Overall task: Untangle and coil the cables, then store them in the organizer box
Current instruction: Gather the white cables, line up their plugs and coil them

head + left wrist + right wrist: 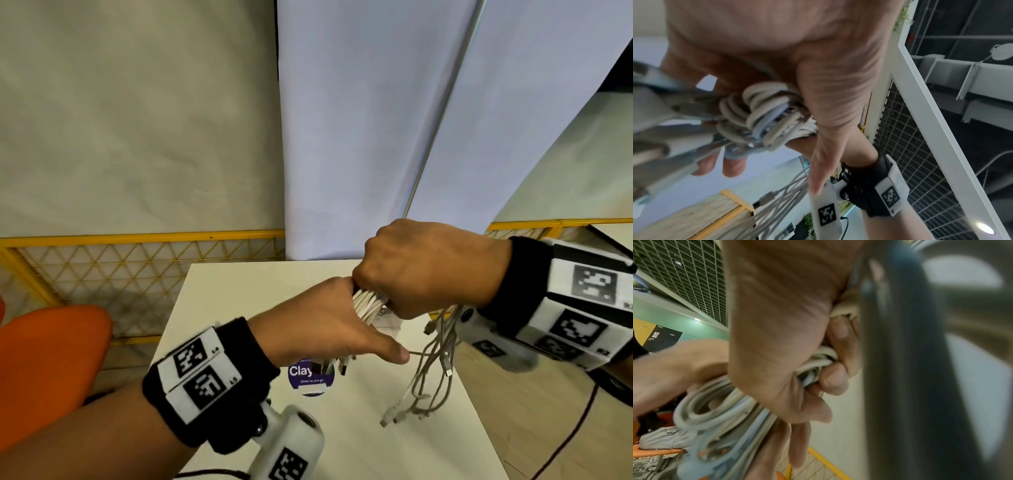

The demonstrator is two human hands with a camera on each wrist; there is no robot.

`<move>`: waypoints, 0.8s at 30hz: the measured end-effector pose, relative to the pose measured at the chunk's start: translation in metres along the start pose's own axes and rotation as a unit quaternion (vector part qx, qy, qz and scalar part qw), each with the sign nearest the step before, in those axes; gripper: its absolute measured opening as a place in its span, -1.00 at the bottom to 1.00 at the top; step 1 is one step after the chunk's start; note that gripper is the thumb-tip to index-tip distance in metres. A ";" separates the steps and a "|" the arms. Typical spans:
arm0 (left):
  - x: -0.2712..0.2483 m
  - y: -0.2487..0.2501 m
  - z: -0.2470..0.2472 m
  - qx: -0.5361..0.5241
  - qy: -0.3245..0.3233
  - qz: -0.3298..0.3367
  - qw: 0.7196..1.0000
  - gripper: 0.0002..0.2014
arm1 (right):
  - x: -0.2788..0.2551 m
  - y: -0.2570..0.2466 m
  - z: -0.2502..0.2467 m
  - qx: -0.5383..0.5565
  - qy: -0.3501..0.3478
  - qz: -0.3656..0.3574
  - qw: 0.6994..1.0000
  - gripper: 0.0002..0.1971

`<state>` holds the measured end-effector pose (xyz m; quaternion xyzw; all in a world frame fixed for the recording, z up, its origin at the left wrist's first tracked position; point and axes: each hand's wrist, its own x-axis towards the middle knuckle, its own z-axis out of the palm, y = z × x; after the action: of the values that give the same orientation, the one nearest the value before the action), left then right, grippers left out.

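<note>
A bundle of white cables (368, 303) is held between both hands above the white table (239, 308). My left hand (318, 329) holds the coiled part (764, 113), its thumb sticking out to the right and its fingers hidden from the head view. My right hand (421, 267) is a fist, fingers curled tightly round the same cables (813, 368). Several loose cable ends (433, 363) with plugs hang from the right hand down to the tabletop. A pale object (388, 322) beneath the hands is mostly hidden.
A round purple-labelled item (310, 375) sits on the table under my left hand. An orange chair (51, 359) stands at the left, with a yellow mesh fence (120, 274) and white curtains behind. A dark cord (582, 411) runs along the floor at the right.
</note>
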<state>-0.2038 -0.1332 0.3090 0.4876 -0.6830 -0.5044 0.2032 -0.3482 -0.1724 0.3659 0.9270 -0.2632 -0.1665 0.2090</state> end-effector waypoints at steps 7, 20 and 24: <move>0.001 -0.006 -0.003 0.003 -0.005 0.021 1.000 -0.77 | 0.002 0.002 0.001 -0.010 0.043 -0.009 0.999 -0.94; 0.002 -0.013 -0.009 -0.251 -0.119 -0.035 0.960 -0.71 | 0.005 0.002 0.029 -0.110 0.288 -0.065 0.949 -0.87; 0.000 -0.009 -0.013 -0.312 -0.199 -0.045 0.928 -0.69 | 0.003 -0.005 0.034 -0.075 0.294 -0.047 0.952 -0.90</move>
<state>-0.1900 -0.1392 0.3065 0.3195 -0.4952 -0.7872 0.1817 -0.3578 -0.1810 0.3338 0.9280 -0.1330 0.0844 0.3377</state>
